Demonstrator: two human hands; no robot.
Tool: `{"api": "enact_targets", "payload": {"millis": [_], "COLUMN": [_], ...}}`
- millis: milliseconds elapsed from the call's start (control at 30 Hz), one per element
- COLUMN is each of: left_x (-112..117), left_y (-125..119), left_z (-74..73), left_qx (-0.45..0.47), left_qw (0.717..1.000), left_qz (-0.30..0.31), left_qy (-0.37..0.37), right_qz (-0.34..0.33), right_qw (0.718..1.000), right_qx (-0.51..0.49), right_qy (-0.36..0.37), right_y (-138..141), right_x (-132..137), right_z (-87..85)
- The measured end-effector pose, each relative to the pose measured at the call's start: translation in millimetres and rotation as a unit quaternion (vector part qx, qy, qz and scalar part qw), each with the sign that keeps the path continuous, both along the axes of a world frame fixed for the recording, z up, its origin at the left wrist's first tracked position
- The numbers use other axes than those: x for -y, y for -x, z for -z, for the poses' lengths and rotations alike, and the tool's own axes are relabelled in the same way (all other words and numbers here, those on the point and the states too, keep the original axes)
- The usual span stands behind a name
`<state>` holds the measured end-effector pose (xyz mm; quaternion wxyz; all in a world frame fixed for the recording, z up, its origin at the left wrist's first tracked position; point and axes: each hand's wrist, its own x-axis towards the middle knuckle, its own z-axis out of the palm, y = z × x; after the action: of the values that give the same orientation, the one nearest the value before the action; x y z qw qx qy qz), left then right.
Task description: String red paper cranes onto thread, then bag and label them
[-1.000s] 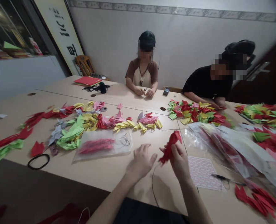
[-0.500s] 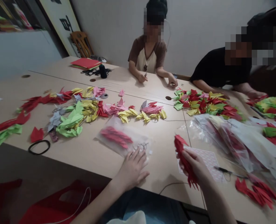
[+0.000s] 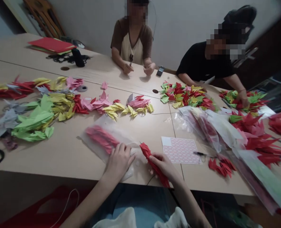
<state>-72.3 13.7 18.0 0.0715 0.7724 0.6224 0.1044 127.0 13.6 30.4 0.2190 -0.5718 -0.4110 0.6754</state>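
Note:
My left hand [image 3: 118, 161] rests on a clear plastic bag [image 3: 100, 133] that holds a string of red folded paper pieces [image 3: 100, 138]; its fingers lie spread and flat on the bag near the table's front edge. My right hand [image 3: 163, 164] is closed round a stacked string of red folded paper pieces [image 3: 152, 163], held slanted just right of the bag. A thin dark thread hangs from the string over the table edge.
Piles of green, yellow, pink and red folded paper [image 3: 47, 109] cover the beige table [image 3: 66, 152]. A sheet of small stickers [image 3: 179, 149] and scissors [image 3: 201, 154] lie to the right, beside plastic bags [image 3: 209, 126]. Two people sit across, their hands busy with paper.
My view has tilted down and shifted. My right hand has brought the red string left, close to the bag. My left hand has stayed on the bag.

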Motion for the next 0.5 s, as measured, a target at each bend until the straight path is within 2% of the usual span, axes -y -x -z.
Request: {"api": "enact_targets", "payload": {"millis": [133,267,500], "left_x": [-1.7,-3.4,-2.5], "left_y": [-3.5,0.6,10.8], "left_z": [-3.5,-0.8,4.3], "left_qx": [0.017,0.066,0.178], "left_qw": [1.000,0.998,0.980], "left_qz": [-0.004,-0.004,-0.022], "left_qy": [-0.004,-0.018,-0.086], "right_qz": [-0.005,-0.034,-0.103], "right_qw": [1.000,0.999,0.993], "right_qx": [0.020,0.030,0.059], "right_qy": [0.010,0.016,0.027], "right_y": [-9.2,-10.4,-1.3], "right_x": [-2.4,-2.2,-1.0], "right_z": [-0.1,-4.8,-6.6]}}
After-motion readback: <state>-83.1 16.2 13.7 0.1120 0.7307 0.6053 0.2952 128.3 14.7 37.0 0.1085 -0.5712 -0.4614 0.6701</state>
